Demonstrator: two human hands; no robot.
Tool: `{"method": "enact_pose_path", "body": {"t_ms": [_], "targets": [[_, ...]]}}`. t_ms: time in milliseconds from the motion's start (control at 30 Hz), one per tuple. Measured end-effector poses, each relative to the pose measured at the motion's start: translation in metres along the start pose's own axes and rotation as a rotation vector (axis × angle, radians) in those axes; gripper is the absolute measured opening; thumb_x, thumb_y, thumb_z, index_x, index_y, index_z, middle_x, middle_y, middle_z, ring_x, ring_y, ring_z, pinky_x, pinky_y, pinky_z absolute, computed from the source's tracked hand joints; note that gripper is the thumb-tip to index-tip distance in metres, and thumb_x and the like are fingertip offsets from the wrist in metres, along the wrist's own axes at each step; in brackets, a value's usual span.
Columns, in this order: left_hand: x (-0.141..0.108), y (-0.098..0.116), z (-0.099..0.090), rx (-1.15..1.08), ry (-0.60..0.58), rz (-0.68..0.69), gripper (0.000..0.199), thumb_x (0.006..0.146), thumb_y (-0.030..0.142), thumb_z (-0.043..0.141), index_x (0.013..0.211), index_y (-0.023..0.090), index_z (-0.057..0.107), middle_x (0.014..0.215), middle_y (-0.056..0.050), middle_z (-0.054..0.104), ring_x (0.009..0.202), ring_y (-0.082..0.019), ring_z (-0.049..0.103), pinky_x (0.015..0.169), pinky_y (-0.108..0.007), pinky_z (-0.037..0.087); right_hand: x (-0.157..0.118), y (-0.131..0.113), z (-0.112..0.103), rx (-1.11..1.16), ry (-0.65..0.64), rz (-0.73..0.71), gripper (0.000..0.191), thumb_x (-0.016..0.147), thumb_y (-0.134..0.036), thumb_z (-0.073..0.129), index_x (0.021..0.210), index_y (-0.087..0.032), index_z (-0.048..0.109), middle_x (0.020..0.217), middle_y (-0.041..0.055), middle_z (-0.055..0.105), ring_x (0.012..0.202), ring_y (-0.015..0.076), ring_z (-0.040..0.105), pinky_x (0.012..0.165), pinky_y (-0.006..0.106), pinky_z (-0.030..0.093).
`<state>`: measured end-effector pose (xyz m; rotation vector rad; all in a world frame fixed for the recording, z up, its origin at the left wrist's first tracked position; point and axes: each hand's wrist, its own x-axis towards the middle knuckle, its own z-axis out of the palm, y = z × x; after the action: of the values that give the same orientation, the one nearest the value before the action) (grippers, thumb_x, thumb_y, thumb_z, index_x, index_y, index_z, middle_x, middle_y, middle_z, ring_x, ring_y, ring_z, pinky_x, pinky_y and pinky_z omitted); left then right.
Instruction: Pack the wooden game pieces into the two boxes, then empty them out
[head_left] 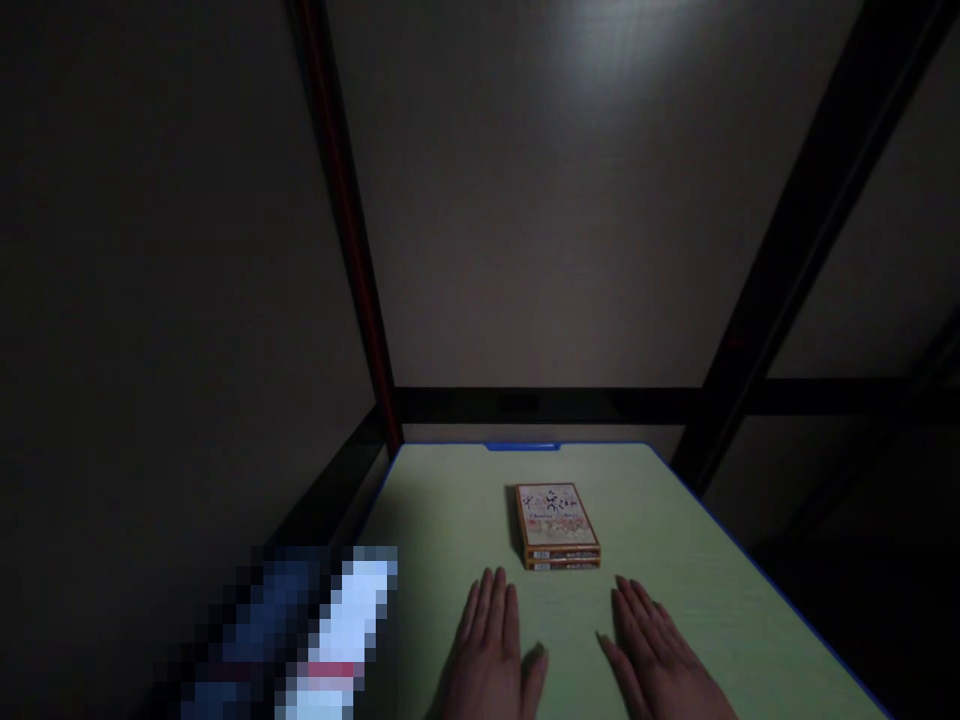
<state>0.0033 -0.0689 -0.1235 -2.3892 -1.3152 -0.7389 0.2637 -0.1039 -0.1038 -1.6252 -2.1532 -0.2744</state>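
Note:
Two flat boxes (559,520) lie stacked on a green tabletop (450,500), the upper one printed with dark brush-style characters and small lettering that seems to read "Chinese chess". My left hand (491,650) rests palm down on the table in front of the stack, a little to its left. Palm down as well, my right hand (652,650) lies in front and to the right. Both hands have their fingers stretched out and thumbs apart, holding nothing. Neither hand touches the boxes.
The table has a blue edge, with a blue tab (523,446) at its far side. Pale wall panels (555,230) and dark beams (787,230) stand behind it. At the lower left is a pixelated blue and white patch (352,610).

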Motion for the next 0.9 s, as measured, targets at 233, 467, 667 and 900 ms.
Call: {"method": "enact_pose_path", "body": {"t_ms": [233, 467, 667, 900], "targets": [[0.008, 0.006, -0.042, -0.129, -0.041, -0.040, 0.039, 0.095, 0.038, 0.046, 0.125, 0.019, 0.063, 0.134, -0.009, 0.061, 0.125, -0.026, 0.056, 0.099, -0.041, 0.053, -0.008, -0.010, -0.046, 0.385, -0.076, -0.103, 0.034, 0.097, -0.038, 0.043, 0.110, -0.027, 0.072, 0.118, 0.0075, 0.071, 0.113, 0.0267, 0.065, 0.094, 0.039, 0.057], [0.050, 0.015, -0.092, -0.326, -0.295, -0.195, 0.032, 0.095, 0.024, 0.041, 0.081, 0.019, 0.069, 0.087, -0.006, 0.071, 0.088, -0.018, 0.065, 0.084, -0.030, 0.052, 0.078, 0.011, -0.062, 0.625, -0.037, 0.103, 0.031, 0.088, -0.049, 0.054, 0.082, -0.020, 0.067, 0.089, 0.0084, 0.069, 0.086, 0.0252, 0.066, 0.082, 0.041, 0.054], [0.113, -0.020, -0.078, -0.101, -0.598, -0.154, 0.040, 0.082, 0.053, 0.059, 0.090, 0.016, 0.070, 0.095, -0.011, 0.073, 0.089, -0.024, 0.067, 0.077, -0.031, 0.049, 0.160, 0.039, -0.041, 0.831, -0.365, -0.051, 0.112, 0.057, -0.059, 0.080, 0.148, -0.015, 0.034, 0.157, 0.0185, 0.021, 0.146, 0.0340, 0.019, 0.119, 0.046, 0.016], [0.117, -0.028, -0.050, -0.063, -0.544, -0.231, 0.059, 0.083, 0.069, 0.046, 0.087, 0.017, 0.074, 0.091, -0.013, 0.075, 0.088, -0.026, 0.070, 0.074, -0.031, 0.049, 0.170, 0.049, -0.015, 0.898, -0.565, -0.043, 0.126, 0.049, -0.064, 0.082, 0.152, -0.015, 0.027, 0.161, 0.0180, 0.002, 0.149, 0.0318, -0.001, 0.121, 0.042, 0.004]]}}
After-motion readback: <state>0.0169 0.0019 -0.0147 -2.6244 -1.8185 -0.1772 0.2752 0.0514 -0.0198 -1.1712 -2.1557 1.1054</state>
